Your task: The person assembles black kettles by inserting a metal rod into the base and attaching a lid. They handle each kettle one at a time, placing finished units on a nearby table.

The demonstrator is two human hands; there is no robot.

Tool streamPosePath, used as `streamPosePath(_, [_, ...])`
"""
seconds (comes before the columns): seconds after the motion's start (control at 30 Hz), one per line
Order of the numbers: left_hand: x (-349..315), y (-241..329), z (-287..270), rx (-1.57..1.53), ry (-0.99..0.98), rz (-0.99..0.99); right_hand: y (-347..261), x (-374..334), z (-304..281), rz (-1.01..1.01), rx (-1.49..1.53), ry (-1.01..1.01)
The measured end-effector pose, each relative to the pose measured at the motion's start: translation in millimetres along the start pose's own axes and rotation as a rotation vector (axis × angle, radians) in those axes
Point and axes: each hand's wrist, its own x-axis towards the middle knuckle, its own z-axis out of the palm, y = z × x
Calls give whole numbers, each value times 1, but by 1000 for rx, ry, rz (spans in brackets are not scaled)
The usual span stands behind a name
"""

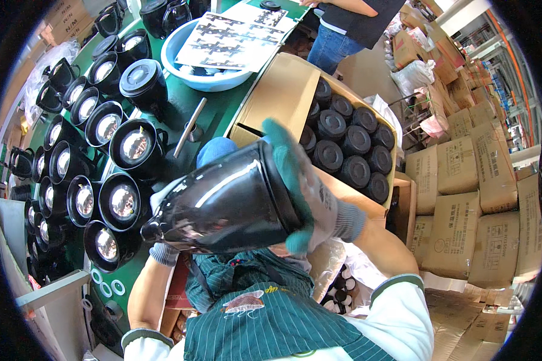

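Note:
A large glossy black jug [229, 201] lies tilted on its side in front of my chest, held between both gloved hands. My right hand [304, 198], in a grey and green work glove, is wrapped round its wide rimmed end and slightly blurred. My left hand [159, 197] supports the narrower end from behind; the jug hides most of its fingers. On the green table to the left stand several black jugs [132, 144] with handles, open tops and shiny metallic insides. One black jug [141, 81] wears a lid.
Beyond my hands, a blue basin [223, 81] carries printed sheets [229, 42]. An open carton [277, 90] at the right holds several round black lids [355, 171]. White rings [105, 289] lie at the table's near edge. Another person [337, 36] stands at the back. Stacked cartons [451, 228] fill the right.

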Motion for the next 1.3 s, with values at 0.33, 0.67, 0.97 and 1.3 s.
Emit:
streamPosePath(0.33, [32,118,76,772,179,513,-3,1,14,487,478,226])
streamPosePath(0.67, [22,60,30,137,48,-19,7,-18,25,42,351,196])
streamPosePath(0.97, [43,133,78,718,16,527,15,-25,29,162,488,328])
streamPosePath(1.3, [12,57,86,1124,-525,493,46,3,-30,346,90,-117])
